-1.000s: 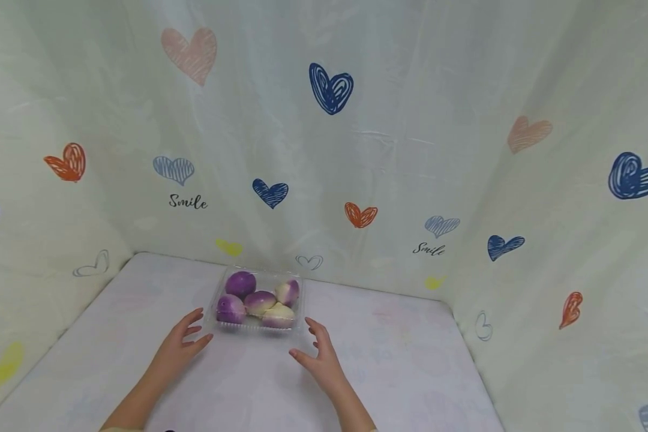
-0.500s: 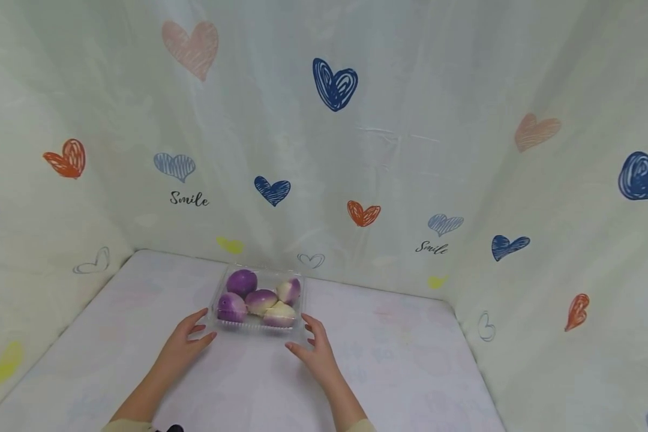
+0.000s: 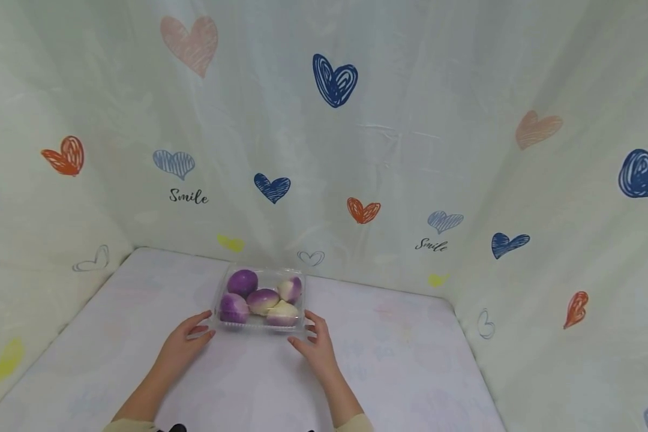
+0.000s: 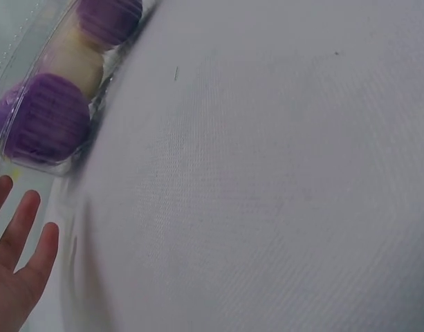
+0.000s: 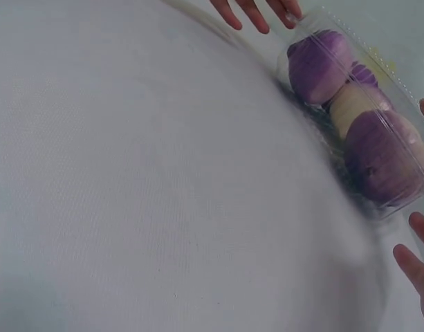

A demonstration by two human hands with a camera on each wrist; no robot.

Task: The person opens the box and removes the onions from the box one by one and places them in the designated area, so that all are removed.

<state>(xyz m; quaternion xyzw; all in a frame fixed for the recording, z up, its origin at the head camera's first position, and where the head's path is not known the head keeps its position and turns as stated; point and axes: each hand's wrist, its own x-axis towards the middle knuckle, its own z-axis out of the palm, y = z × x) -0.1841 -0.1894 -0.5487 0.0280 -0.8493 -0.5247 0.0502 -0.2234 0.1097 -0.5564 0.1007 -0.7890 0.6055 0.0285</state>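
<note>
One clear plastic clamshell box [image 3: 260,300] sits on the table [image 3: 399,372] toward its far edge, left of centre, lid closed, a short way in front of the heart-printed cloth backdrop [image 3: 356,150]. Inside are five purple-and-white rounded items [image 3: 263,301], packed touching one another; whether they are buns or vegetables cannot be told. The left hand [image 3: 180,348] lies at the box's near left corner, fingers spread and fairly straight, tips at or just short of the rim; contact cannot be confirmed. The right hand [image 3: 315,348] is at the near right corner, fingers loosely extended, the tips apparently against the side wall. Neither hand grips anything. The right wrist view shows the box [image 5: 357,117] with fingertips at both ends. Judgement: the box is probably light, thin-walled and flexible, smooth and prone to slip, and the lid may pop if squeezed; the contents may bruise or shift. The soundest hold appears to be both short sides low at the rim, one hand on each, kept level.
</note>
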